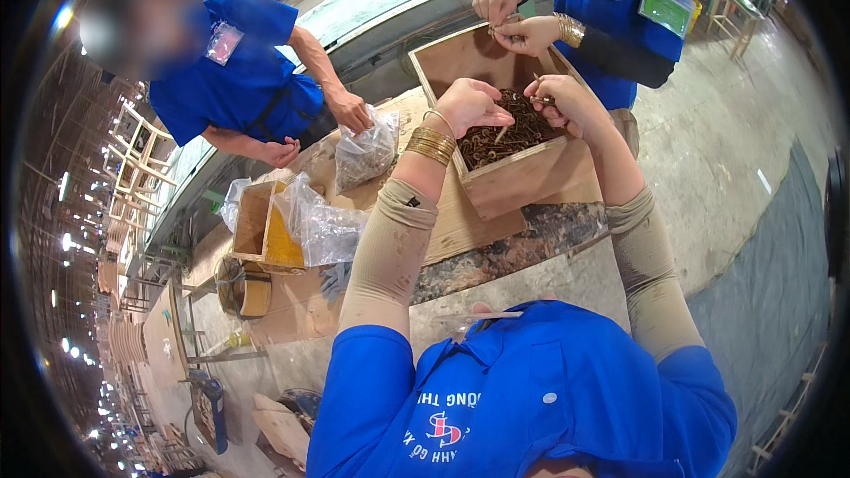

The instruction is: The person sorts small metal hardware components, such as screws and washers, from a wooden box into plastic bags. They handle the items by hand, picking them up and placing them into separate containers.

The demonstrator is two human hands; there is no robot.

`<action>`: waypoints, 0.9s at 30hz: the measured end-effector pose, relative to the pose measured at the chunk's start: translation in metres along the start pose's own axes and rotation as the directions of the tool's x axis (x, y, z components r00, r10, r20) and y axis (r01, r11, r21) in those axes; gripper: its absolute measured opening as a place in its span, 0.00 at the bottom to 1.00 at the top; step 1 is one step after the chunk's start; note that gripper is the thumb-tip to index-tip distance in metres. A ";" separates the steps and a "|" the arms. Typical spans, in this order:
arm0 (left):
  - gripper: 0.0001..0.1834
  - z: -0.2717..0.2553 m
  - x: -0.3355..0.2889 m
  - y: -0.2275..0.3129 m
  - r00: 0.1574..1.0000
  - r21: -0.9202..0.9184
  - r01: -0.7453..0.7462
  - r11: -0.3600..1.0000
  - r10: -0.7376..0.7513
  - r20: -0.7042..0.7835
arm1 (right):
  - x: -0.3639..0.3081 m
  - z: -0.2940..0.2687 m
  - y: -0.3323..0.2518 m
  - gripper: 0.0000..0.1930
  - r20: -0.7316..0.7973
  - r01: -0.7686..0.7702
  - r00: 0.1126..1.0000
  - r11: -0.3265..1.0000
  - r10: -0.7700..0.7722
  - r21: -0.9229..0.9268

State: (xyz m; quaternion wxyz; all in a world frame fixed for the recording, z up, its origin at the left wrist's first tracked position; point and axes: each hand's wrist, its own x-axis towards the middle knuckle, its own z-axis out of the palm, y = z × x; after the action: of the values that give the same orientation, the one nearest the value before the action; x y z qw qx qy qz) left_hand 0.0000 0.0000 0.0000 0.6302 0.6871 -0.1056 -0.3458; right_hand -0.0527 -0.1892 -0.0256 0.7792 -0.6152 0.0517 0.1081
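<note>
A wooden box (509, 188) holds a heap of brown metal screws (509, 143). My left hand (474, 108) is over the box's left side, palm partly turned up and fingers stretched toward the right. A pale, thin piece shows just below its fingertips; whether the hand touches it I cannot tell. Over the right side of the heap, my right hand (567, 104) is closed, pinching a slim screw between thumb and fingers. At the box's far side, a co-worker's two hands (513, 22) come together over a small piece too little to make out.
Another person's hand (351, 111) reaches into a clear plastic bag (367, 155) of small parts on the wooden worktable (478, 235). Left of my arm stand a small wooden box (254, 221) with yellow inside, another plastic bag (332, 235) and a grey glove (335, 280).
</note>
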 end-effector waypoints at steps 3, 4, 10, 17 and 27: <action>0.17 0.006 -0.003 0.000 0.996 -0.047 -0.051 0.998 0.055 0.071 | -0.002 0.001 0.003 0.05 0.054 0.025 0.998 1.000 -0.025 -0.013; 0.15 0.008 -0.004 0.000 0.992 -0.069 -0.068 0.995 0.074 0.098 | -0.002 0.003 0.003 0.05 0.057 0.027 0.998 0.999 -0.025 -0.029; 0.10 0.020 -0.012 0.003 0.990 -0.008 -0.106 0.994 0.106 0.089 | -0.004 0.019 0.005 0.03 0.006 0.165 0.986 0.984 -0.165 -0.061; 0.07 0.010 -0.020 0.007 0.998 0.058 -0.063 0.996 0.064 -0.011 | -0.002 0.017 0.011 0.06 -0.045 0.186 0.980 0.976 -0.192 -0.109; 0.07 -0.001 -0.022 0.008 0.999 0.120 -0.041 0.992 0.040 0.015 | 0.002 0.026 -0.003 0.06 0.338 0.416 0.900 0.774 -0.275 -0.477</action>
State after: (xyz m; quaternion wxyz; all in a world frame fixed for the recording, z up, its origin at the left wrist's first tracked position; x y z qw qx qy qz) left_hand -0.0136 0.0118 0.0145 0.5937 0.7195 -0.1442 -0.3302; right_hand -0.0516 -0.1641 -0.0169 0.5815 -0.7886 -0.1939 0.0486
